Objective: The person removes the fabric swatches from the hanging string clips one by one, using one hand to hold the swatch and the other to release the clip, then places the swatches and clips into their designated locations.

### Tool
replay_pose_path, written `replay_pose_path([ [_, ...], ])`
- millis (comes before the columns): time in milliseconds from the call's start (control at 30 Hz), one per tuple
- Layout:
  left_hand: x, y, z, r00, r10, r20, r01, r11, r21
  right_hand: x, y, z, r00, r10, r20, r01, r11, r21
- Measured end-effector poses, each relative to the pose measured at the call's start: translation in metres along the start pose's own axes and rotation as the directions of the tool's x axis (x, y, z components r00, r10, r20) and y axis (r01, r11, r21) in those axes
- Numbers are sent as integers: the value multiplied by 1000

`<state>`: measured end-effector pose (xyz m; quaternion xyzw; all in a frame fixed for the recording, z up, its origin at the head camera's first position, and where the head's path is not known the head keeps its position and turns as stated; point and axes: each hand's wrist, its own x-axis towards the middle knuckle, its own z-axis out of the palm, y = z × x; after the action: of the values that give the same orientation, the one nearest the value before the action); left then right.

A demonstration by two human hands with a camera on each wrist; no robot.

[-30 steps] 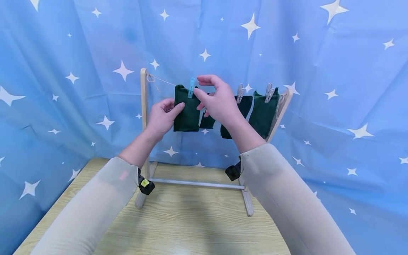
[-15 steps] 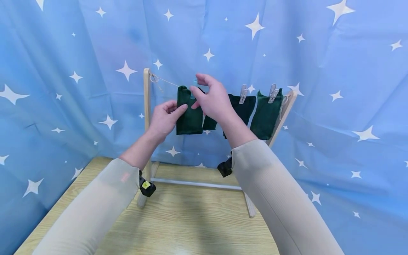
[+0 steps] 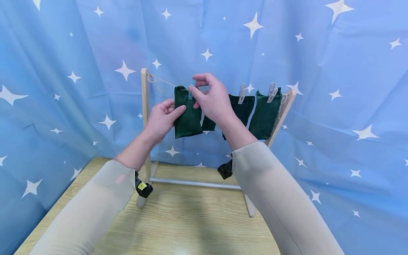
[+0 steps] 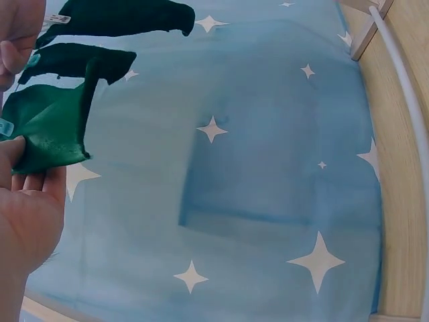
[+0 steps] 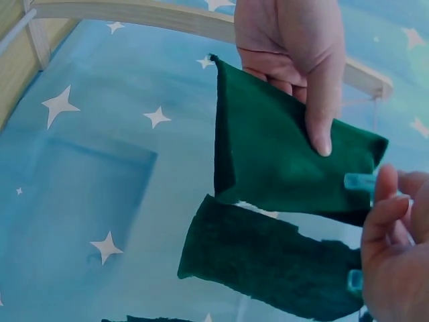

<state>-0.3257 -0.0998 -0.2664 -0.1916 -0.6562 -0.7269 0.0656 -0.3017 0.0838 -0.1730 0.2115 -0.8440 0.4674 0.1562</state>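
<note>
A green cloth (image 3: 188, 122) hangs at the left end of a string (image 3: 163, 81). My left hand (image 3: 160, 118) pinches its left edge, thumb on the front face and fingers behind. At the cloth's top edge is a light blue clothespin (image 5: 358, 182). My right hand (image 3: 215, 101) holds the upper end of that clothespin with thumb and fingertips, which partly hide it in the head view. Just behind hangs a second green cloth (image 5: 261, 258) with its own blue clothespin (image 5: 355, 280), mostly covered by the right hand in the head view.
Farther right hang a dark green cloth (image 3: 245, 109) and another green cloth (image 3: 266, 117), each with a clear clothespin (image 3: 272, 92) on top. Wooden posts (image 3: 144, 99) and a metal bar (image 3: 191, 182) form the stand on a wooden table (image 3: 178, 219). A starry blue curtain (image 3: 95, 88) hangs behind.
My right hand has moved slightly left onto the blue clothespin, which now sits lower and more hidden by the thumb. The left hand keeps its pinch; the cloth's lower edge hangs slightly lower and tilted.
</note>
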Motion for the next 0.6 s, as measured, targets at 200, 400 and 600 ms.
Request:
replay_pose_path([
  [200,-2,3,-1,1000,18,15,-18,999,-31,-4,-2,-2,999,-32,1,32,999,-37],
  [400,-3,5,-1,1000,27,-2,-27,998,-48,-10,-3,-5,998,-61,-11,60,994,-94],
  [600,-5,10,-3,999,36,-13,-37,998,-47,-15,-4,-9,998,-66,-3,64,986,-152],
])
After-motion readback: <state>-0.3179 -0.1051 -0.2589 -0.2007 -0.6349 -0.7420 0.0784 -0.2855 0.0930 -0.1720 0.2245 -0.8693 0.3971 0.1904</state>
